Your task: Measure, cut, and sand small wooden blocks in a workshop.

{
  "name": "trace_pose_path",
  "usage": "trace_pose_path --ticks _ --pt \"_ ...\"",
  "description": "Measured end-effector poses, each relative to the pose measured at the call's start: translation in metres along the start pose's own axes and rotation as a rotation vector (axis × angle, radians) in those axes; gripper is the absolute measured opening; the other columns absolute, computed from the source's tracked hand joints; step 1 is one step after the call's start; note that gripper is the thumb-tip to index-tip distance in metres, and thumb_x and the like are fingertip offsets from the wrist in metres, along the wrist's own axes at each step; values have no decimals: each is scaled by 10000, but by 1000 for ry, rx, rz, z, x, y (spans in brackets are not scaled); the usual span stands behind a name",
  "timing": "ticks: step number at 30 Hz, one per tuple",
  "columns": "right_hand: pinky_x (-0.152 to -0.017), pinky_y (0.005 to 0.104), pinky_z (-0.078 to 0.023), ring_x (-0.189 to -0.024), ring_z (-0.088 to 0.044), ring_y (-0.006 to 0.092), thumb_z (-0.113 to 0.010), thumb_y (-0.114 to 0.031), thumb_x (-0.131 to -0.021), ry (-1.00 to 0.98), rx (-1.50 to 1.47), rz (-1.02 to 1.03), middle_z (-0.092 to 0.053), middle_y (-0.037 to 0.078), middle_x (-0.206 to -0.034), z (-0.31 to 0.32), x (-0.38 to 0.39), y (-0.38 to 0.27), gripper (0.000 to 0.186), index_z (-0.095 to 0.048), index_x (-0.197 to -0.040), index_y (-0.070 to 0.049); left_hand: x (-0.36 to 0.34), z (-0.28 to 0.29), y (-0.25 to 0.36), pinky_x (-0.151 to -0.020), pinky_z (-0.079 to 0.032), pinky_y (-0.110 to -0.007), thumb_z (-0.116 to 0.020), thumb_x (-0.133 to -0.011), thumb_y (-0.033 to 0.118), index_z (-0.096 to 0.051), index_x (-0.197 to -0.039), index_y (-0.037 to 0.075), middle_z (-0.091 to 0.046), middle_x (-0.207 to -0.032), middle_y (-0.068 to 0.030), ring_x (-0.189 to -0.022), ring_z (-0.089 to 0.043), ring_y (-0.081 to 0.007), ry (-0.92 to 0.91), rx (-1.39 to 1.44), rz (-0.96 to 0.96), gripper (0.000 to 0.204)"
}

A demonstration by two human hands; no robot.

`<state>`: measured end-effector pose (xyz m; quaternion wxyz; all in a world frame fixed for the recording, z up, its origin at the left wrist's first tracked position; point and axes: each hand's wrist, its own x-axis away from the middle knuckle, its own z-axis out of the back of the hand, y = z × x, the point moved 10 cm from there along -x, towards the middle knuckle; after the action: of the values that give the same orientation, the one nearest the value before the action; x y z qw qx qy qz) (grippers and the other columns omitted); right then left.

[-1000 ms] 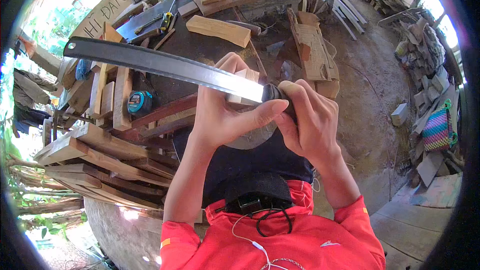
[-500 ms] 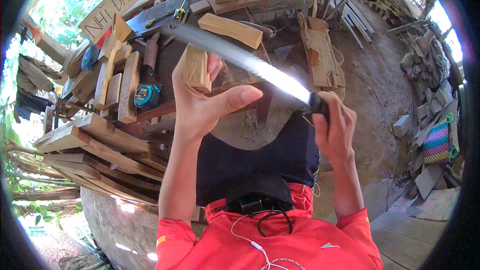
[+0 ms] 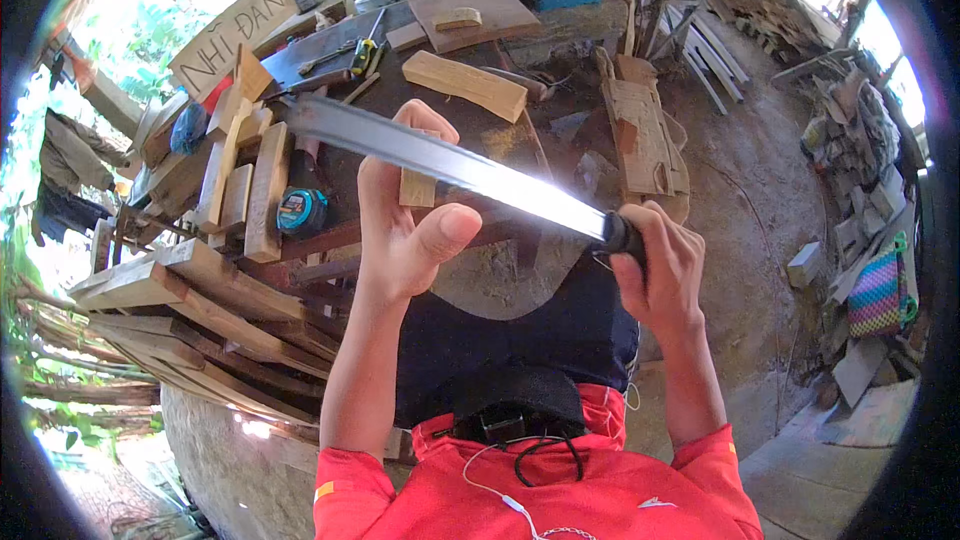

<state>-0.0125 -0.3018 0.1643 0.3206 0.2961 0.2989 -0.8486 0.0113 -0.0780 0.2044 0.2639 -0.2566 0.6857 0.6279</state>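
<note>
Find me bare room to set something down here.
The widest, mostly bare patch is floor between the right hand and the pale block. A smaller one lies on the workbench between tape measure and left hand. Wood pieces crowd its left; a screwdriver and brown board, its far side.

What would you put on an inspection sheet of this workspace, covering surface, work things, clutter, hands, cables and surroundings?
Surface: dark table bearing a pale wood piece and tools.
Work things: saw, its far end blurred; small wood block partly hidden behind the blade, contact unclear.
Clutter: blue tape measure, yellow-and-black screwdriver, stacked timber at the left.
Left hand: holds the block, thumb held apart from it.
Right hand: closed around the saw's dark handle.
Cables: white cord and black cord at the person's chest.
Surroundings: brown floor; woven bag at the right.
</note>
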Motion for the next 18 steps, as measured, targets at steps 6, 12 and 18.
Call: trace_pose_path --ticks 6,12,18 --pt "-571 399 -472 -636 -598 314 -634 -387 -908 -6 56 10 -551 106 -766 6 15 15 356 -577 -1017 -53 3 8 -7 -631 -353 -207 -867 -677 534 -518 -938 43 -487 -789 36 -716 -480 -48 -14 -42 128 656" --pt "-548 396 -459 -608 -573 310 -608 -394 -927 12 45 40 -523 108 -737 13 24 20 352 -573 -1006 -53 -5 18 7 -632 -336 -211 -834 -699 556 -500 -830 59 -473 -766 27 -724 -465 -50 -24 -220 -7 613" --pt "-538 388 -446 -583 -551 295 -552 -425 -964 60 71 53 -506 105 -723 23 30 24 377 -569 -1001 -51 -3 16 12 -585 -293 -233 -803 -724 532 -485 -812 61 -423 -718 34 -658 -401 -56 -2 -230 -28 574"
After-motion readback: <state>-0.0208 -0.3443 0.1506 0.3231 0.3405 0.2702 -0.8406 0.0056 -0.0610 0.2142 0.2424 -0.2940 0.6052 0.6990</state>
